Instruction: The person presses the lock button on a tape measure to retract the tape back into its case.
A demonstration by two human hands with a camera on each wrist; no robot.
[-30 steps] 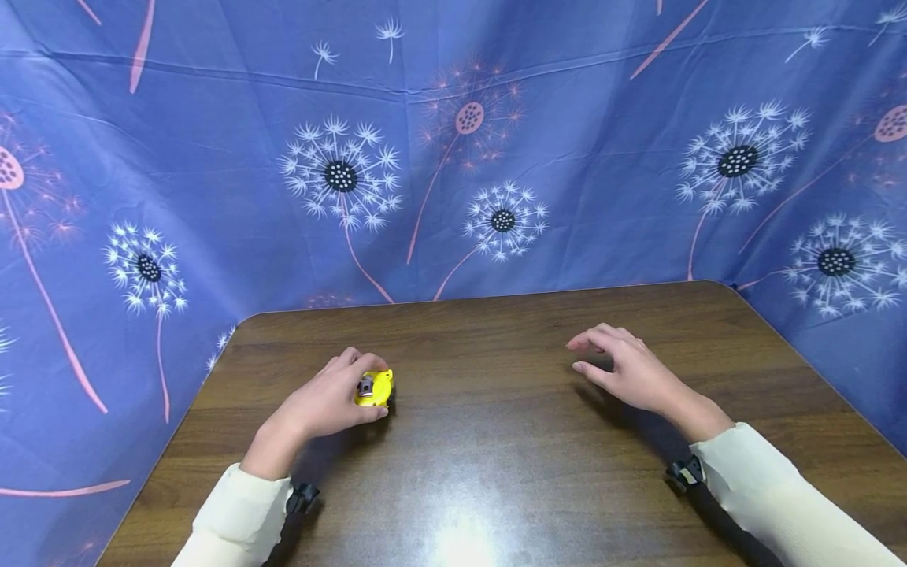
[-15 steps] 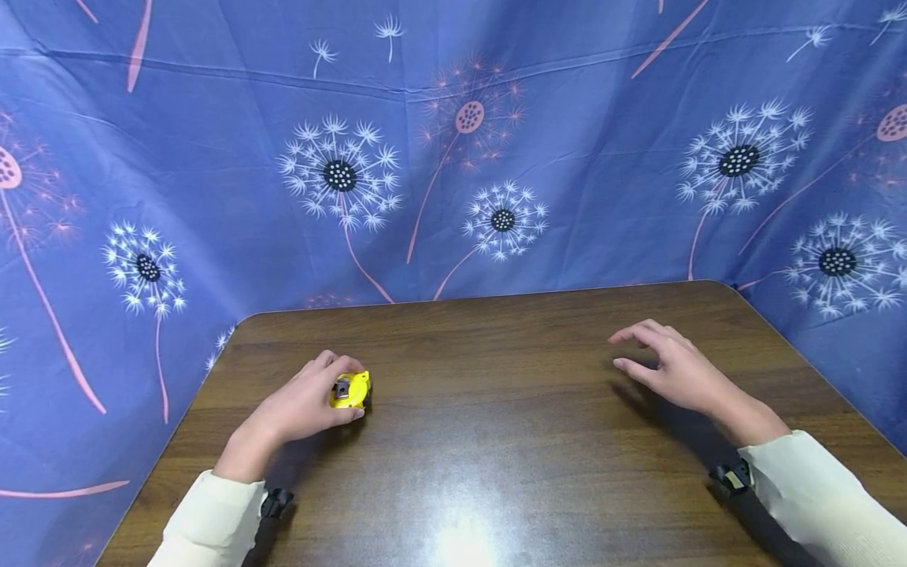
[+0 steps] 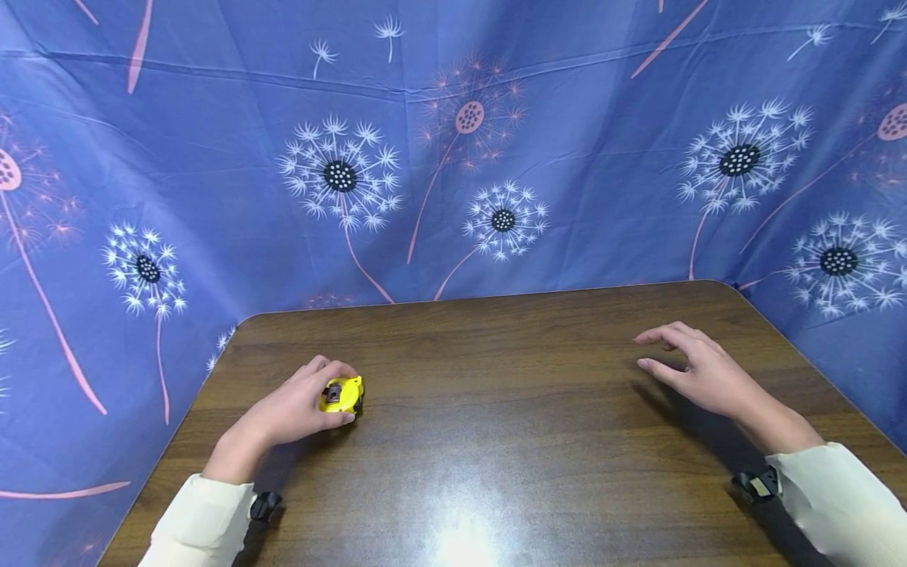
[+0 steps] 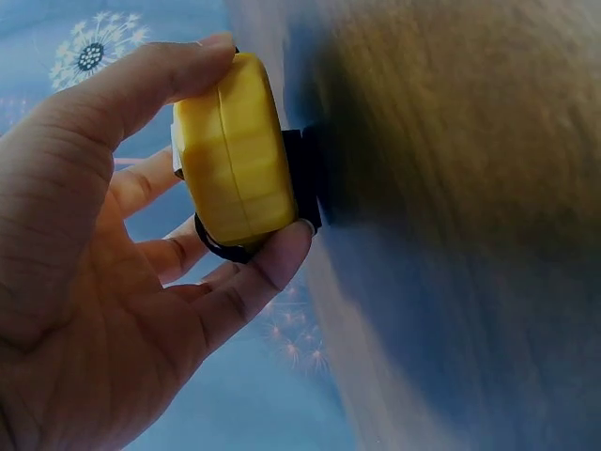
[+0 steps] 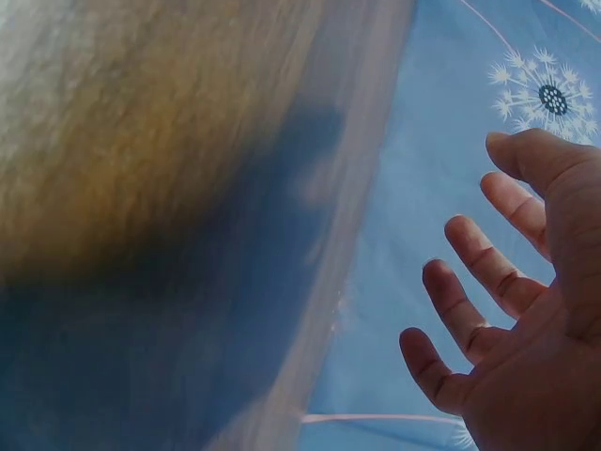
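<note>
A small yellow tape measure (image 3: 343,395) with dark parts is pinched between the thumb and fingers of my left hand (image 3: 294,405), over the left part of the table. The left wrist view shows the thumb at one end of the yellow case (image 4: 235,160) and a fingertip at the other, with a black clip on the side facing the tabletop. Whether it touches the wood I cannot tell. On the right, my right hand (image 3: 701,374) hovers over the table with relaxed, slightly bent fingers. Nothing lies in its grasp, as the right wrist view of the palm (image 5: 535,376) confirms.
The brown wooden table (image 3: 482,370) has rounded far corners. Behind it and along both sides hangs a blue cloth (image 3: 425,157) printed with dandelions. Each wrist wears a black camera mount, such as the right one (image 3: 754,484).
My left hand has moved left with the tape measure in its grip. The right hand has drawn away to the right, its fingers staying relaxed.
</note>
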